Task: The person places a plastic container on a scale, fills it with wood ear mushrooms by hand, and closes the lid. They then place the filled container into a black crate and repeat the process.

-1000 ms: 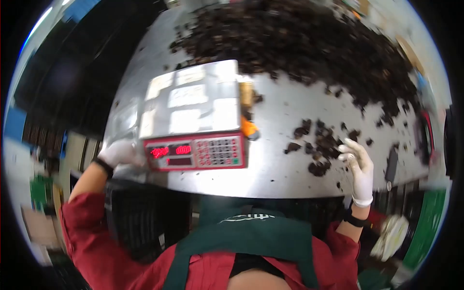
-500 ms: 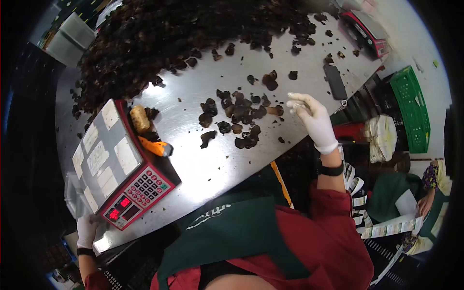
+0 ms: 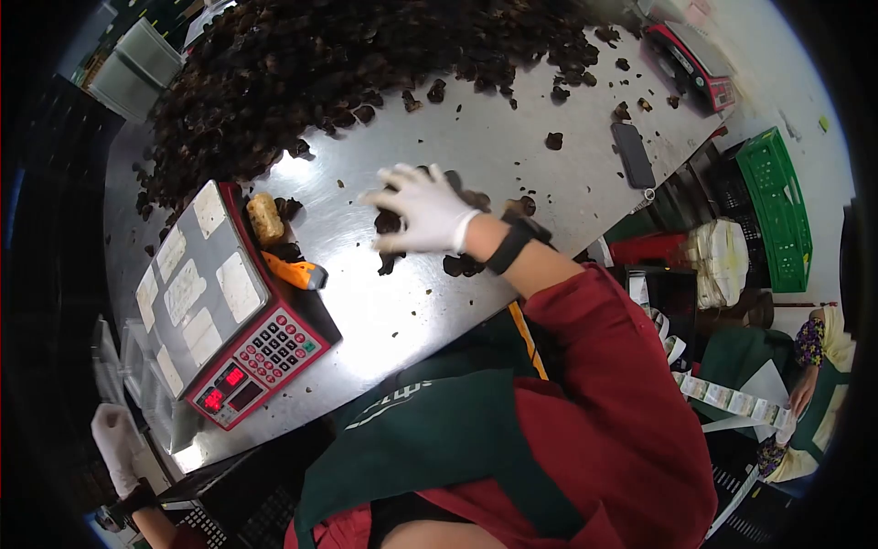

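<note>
My right hand (image 3: 425, 212), in a white glove, is spread flat over a small group of dark mushrooms that look like wood ear (image 3: 465, 265). Its fingers are apart and slightly blurred, and the palm hides most of the group. At the table's left edge, my gloved left hand (image 3: 117, 444) is closed at the lower end of a clear plastic tray (image 3: 106, 359); the exact grip is hard to see. More clear trays (image 3: 151, 389) stand beside the scale. The red-and-grey scale (image 3: 197, 293) shows lit red digits.
A large heap of dark mushrooms (image 3: 347, 64) covers the table's far side. An orange-handled tool (image 3: 291, 272) and a tan roll (image 3: 265, 220) lie beside the scale. At right are a phone (image 3: 634, 156), a second scale (image 3: 692, 64), a green crate (image 3: 773, 210) and another person's hand (image 3: 805, 389).
My right hand has swung left from the table's near right edge onto the mushroom group. My left hand has moved left and down, away from the scale, with a clear tray now apart from the others.
</note>
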Demonstrator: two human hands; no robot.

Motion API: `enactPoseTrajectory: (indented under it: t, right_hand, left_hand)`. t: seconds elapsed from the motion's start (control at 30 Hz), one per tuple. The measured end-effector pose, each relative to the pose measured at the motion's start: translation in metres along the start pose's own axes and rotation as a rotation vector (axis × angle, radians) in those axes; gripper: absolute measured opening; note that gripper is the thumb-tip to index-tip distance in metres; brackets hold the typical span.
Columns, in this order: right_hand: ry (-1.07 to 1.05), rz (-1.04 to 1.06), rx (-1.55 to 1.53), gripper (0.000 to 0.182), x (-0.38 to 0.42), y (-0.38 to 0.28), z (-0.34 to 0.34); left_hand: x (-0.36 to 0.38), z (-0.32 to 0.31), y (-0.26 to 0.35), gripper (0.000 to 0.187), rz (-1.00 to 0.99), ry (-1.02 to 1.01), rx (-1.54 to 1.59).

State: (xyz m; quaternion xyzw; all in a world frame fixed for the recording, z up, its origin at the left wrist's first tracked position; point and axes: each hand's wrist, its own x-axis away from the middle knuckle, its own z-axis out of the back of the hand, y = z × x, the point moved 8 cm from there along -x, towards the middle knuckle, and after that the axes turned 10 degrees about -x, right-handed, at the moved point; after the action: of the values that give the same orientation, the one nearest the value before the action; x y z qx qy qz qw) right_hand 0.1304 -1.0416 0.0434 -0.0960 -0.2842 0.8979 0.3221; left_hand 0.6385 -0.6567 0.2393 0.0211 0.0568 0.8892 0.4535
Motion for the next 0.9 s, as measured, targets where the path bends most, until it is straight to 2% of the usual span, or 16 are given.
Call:
enactPoseTrajectory:
  t: [0.07, 0.1, 0.13, 0.2, 0.33, 0.37, 0.4, 0.47, 0.5, 0.57, 0.6, 0.63, 0.73, 0.83, 0.87, 0.9]
  right_hand:
    - [-0.030, 0.040, 0.119, 0.061, 0.007, -0.029, -0.011]
    - [-0.028, 0.032, 0.119, 0.061, 0.008, -0.026, -0.010]
    - [-0.027, 0.045, 0.174, 0.056, 0.008, -0.021, -0.009]
    - [0.034, 0.037, 0.270, 0.042, 0.016, -0.010, 0.003]
    - [0.192, -0.013, 0.216, 0.033, 0.071, 0.040, 0.040]
    - [0.241, -0.030, 0.185, 0.025, 0.091, 0.048, 0.051]
    - [0.245, -0.039, 0.189, 0.025, 0.108, 0.056, 0.056]
    - [0.325, -0.080, 0.186, 0.018, 0.142, 0.073, 0.069]
    - [0.326, -0.093, 0.188, 0.018, 0.154, 0.079, 0.071]
    - [0.370, -0.148, 0.213, 0.013, 0.179, 0.093, 0.079]
    - [0.366, -0.161, 0.222, 0.013, 0.188, 0.099, 0.081]
    - [0.400, -0.136, 0.224, 0.012, 0.197, 0.102, 0.085]
    - [0.488, -0.107, 0.234, 0.009, 0.222, 0.107, 0.093]
    - [0.609, -0.059, 0.206, 0.010, 0.251, 0.115, 0.099]
    - [0.611, -0.075, 0.203, 0.010, 0.263, 0.119, 0.097]
    - [0.647, -0.106, 0.173, 0.012, 0.278, 0.124, 0.098]
  left_hand:
    - [0.001, 0.028, 0.032, 0.009, 0.049, 0.109, -0.046]
    - [0.006, 0.029, 0.067, 0.009, -0.021, 0.239, 0.000]
    - [0.006, 0.019, 0.096, 0.009, -0.028, 0.234, 0.002]
    - [0.009, -0.003, 0.168, 0.007, -0.264, 0.226, -0.039]
    - [0.017, -0.069, 0.252, 0.006, -0.386, 0.010, -0.138]
    - [0.015, -0.087, 0.248, 0.024, -0.255, -0.273, -0.160]
    - [0.019, -0.087, 0.259, 0.024, -0.265, -0.273, -0.159]
    - [0.044, -0.057, 0.313, 0.058, -0.569, 0.234, -0.458]
    - [0.049, -0.054, 0.333, 0.058, -0.582, 0.231, -0.453]
    - [0.059, -0.055, 0.391, 0.083, -0.702, 0.165, -0.435]
    - [0.072, -0.062, 0.424, 0.078, -0.757, 0.074, -0.347]
    - [0.087, -0.072, 0.468, 0.079, -0.865, -0.133, -0.116]
    - [0.111, -0.160, 0.532, 0.080, -1.013, -0.280, -0.018]
    - [0.110, -0.238, 0.571, 0.082, -0.909, -0.133, -0.001]
    - [0.114, -0.258, 0.582, 0.082, -0.922, -0.143, -0.004]
    - [0.118, -0.262, 0.597, 0.078, -0.966, -0.064, 0.082]
